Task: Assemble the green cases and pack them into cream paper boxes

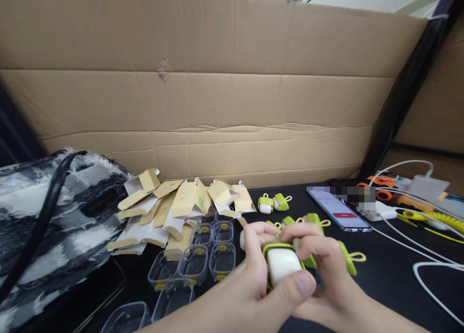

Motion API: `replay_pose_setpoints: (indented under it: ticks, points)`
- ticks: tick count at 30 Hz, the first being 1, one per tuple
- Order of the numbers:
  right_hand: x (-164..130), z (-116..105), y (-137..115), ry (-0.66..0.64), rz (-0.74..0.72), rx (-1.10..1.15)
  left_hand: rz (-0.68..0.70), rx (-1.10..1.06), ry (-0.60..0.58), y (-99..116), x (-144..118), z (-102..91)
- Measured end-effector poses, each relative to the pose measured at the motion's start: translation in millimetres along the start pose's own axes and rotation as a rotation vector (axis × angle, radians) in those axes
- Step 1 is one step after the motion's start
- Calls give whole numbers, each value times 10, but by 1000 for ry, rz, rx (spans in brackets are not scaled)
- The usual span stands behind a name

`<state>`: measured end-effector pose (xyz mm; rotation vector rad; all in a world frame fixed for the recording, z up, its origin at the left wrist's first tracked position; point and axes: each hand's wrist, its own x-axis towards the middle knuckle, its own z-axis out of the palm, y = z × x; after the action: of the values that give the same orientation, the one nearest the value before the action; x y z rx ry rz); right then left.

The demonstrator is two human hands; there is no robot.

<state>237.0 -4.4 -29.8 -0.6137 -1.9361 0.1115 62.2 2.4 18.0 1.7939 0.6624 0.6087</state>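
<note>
Held up in front of me is a small rounded white case [284, 264] with a lime-green cover around its edge. My left hand [255, 275] wraps it from the left, thumb lying across the lower white face. From the other side my right hand [331, 267] grips it with curled fingers at its top and right edge; its thumb is hidden. Behind the fingers lie several similar green-and-white cases with loops, partly covered by my hands. One green cover [348, 258] shows beside my right hand. Farther back sit two more, a left case [266, 204] and a right case [282, 202].
Clear plastic boxes [194, 264] with yellow stickers stand left of my hands. Opened cream cartons [184, 200] are piled behind them. A black-and-white bundle [65, 217] fills the left. A phone [337, 209], white cables [402, 238] and orange-handled tools [384, 180] lie right. Cardboard [224, 101] walls the back.
</note>
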Motion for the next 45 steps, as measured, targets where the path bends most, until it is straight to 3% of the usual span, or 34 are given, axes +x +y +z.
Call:
replay_pose_setpoints:
  ticks: [2, 4, 7, 8, 11, 14, 17, 21, 28, 31, 34, 37, 41, 43, 45]
  points:
    - [15, -10, 5, -6, 32, 65, -33, -21, -31, -9, 7, 6]
    - [70, -79, 42, 87, 53, 60, -71, -49, 19, 13, 15, -9]
    - [225, -297, 218, 281, 194, -116, -53, -90, 229, 131, 14, -77]
    - [288, -390, 314, 283, 301, -207, -27, -101, 303, 187, 9, -112]
    - [456, -659, 670, 163, 466, -310, 104, -133, 479, 357, -17, -237]
    - [535, -831, 1017, -102, 630, -443, 202, -140, 585, 450, -32, -358]
    - [516, -880, 1255, -347, 760, -540, 186, -160, 565, 449, -18, -446]
    - [439, -830, 1420, -513, 819, -593, 147, -231, 498, 437, -4, -496]
    - [295, -743, 1543, -667, 703, -513, 167, -194, 444, 510, -77, -450]
    - [262, -725, 1440, -583, 590, -530, 177, -110, 382, 538, -185, -392]
    - [246, -639, 1139, -448, 418, -522, 200, 18, 262, 660, -385, -284]
    - [230, -475, 712, -405, 244, -467, 287, 322, 204, 830, -564, -188]
    - [213, -302, 213, -481, 37, -406, 398, 978, 385, 857, -623, -215]
    - [199, -273, 71, -582, -86, -365, 346, 1163, 371, 748, -640, -277]
    - [174, -259, 19, -694, -174, -361, 226, 1220, 238, 594, -691, -327]
